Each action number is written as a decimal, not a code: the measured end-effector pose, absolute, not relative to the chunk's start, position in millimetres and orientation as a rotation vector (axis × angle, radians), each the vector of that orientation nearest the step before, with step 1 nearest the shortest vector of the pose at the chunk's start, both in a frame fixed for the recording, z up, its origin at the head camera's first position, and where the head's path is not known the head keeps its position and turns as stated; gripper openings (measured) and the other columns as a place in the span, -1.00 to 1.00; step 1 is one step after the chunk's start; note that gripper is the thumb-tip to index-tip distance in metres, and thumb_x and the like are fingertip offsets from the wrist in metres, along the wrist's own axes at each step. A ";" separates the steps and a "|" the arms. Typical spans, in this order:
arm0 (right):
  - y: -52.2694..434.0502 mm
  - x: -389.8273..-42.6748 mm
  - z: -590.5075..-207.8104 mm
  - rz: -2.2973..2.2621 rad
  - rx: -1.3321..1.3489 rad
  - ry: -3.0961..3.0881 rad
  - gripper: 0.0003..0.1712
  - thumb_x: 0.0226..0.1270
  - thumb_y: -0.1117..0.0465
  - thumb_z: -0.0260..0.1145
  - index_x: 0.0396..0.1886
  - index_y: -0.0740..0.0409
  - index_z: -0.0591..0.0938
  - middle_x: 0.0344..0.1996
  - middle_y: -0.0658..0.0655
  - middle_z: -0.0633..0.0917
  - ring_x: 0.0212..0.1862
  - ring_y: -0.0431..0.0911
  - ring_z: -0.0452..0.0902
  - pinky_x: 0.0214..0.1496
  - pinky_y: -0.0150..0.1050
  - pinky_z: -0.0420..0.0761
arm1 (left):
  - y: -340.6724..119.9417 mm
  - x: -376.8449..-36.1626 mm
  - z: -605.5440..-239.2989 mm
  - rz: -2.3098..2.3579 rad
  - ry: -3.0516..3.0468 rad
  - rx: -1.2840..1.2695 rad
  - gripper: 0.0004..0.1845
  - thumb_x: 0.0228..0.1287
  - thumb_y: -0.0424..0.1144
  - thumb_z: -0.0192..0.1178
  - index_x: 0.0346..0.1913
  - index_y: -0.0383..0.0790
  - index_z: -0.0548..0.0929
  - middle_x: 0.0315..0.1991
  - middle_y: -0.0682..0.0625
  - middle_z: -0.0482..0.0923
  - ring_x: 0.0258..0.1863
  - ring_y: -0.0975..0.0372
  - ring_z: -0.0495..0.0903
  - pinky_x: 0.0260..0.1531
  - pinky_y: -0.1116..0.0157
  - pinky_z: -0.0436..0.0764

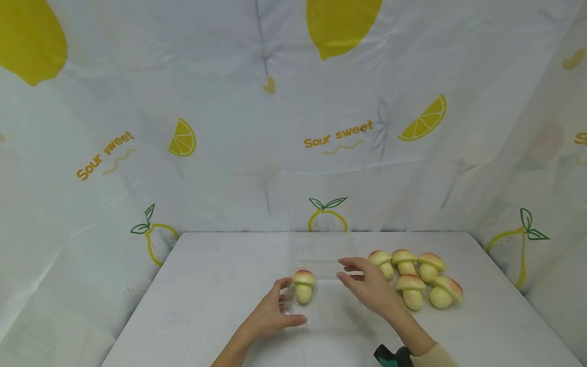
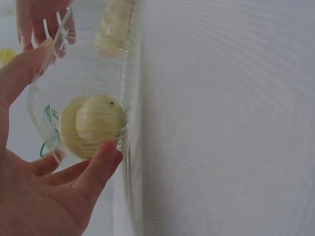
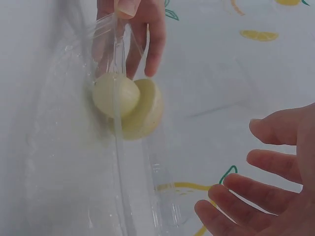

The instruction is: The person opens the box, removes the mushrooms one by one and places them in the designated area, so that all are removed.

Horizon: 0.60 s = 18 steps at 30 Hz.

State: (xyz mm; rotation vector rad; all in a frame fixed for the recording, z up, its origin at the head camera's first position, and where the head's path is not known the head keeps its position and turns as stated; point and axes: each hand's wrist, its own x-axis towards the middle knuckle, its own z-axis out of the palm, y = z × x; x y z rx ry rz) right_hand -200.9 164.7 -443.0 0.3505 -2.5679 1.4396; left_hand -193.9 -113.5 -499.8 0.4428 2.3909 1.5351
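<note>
Clear plastic forms the open box lying on the white table, its lid thrown back toward the lemon-print curtain. One toy mushroom stands upright in the box's near left corner (red-tinged cap up, pale stem down). The left hand holds the box's near left edge, thumb and fingers curled lightly about the rim just beside that mushroom. The right hand hovers over the box's right side with fingers spread and relaxed, gripping nothing. Five more mushrooms cluster on the table just right of the box, near that hand.
</note>
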 end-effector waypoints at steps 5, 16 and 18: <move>153.7 -205.4 -445.9 1.465 0.335 -2.587 -0.59 0.37 0.18 0.44 0.14 0.25 0.67 0.08 0.20 0.70 0.09 0.09 0.63 0.06 -0.16 0.70 | -112.6 -193.7 -499.6 1.539 2.388 0.426 0.00 0.07 -0.07 0.58 0.49 -0.13 0.21 0.49 -0.23 0.22 0.25 -0.17 0.51 0.13 -0.13 0.57; 129.2 -212.9 -457.1 1.528 0.336 -2.569 -0.62 0.32 0.19 0.48 0.07 0.25 0.69 0.04 0.19 0.71 0.06 0.07 0.64 0.03 -0.16 0.70 | -112.7 -192.3 -497.6 1.545 2.388 0.427 -0.01 0.07 -0.08 0.58 0.49 -0.12 0.21 0.49 -0.23 0.22 0.24 -0.19 0.51 0.12 -0.13 0.58; 125.1 -214.4 -458.5 1.545 0.337 -2.564 -0.63 0.31 0.20 0.48 0.06 0.25 0.70 0.03 0.19 0.72 0.05 0.09 0.63 0.03 -0.13 0.70 | -112.8 -192.4 -497.3 1.545 2.386 0.430 -0.01 0.08 -0.08 0.58 0.49 -0.12 0.21 0.50 -0.24 0.22 0.25 -0.18 0.51 0.12 -0.13 0.58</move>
